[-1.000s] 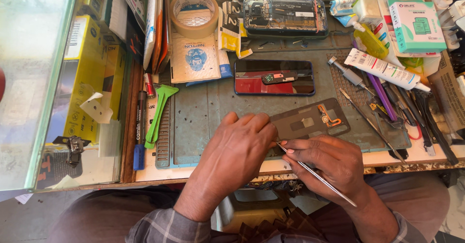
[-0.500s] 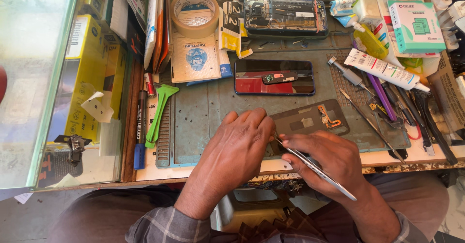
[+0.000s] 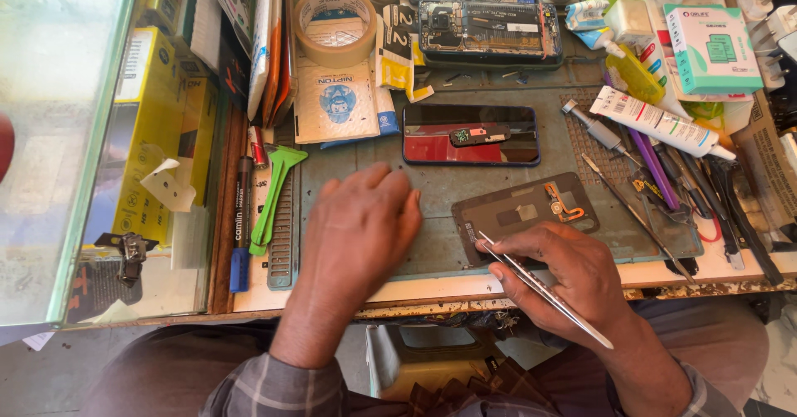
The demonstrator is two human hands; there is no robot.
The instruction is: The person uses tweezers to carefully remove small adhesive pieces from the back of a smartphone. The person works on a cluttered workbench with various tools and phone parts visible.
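My right hand [image 3: 574, 277] grips slim metal tweezers [image 3: 544, 294]. Their tip touches the lower left corner of a grey phone back cover [image 3: 525, 211], which lies inside-up on the grey work mat [image 3: 432, 186]. An orange flex strip sits on the cover. My left hand [image 3: 357, 234] rests palm-down on the mat to the left of the cover, holding nothing. Behind both hands lies a phone [image 3: 471, 134] with a dark, reddish screen and a small part on top.
An opened phone [image 3: 490, 31] lies at the back beside a tape roll [image 3: 336, 22]. A green pry tool [image 3: 274, 193] and a marker [image 3: 242, 218] lie at the left. At the right are a white tube [image 3: 660, 122], a green-and-white box [image 3: 712, 47] and several hand tools.
My left hand has lifted off the back cover and slid left onto the mat. My right hand with the tweezers stays at the cover's near corner.
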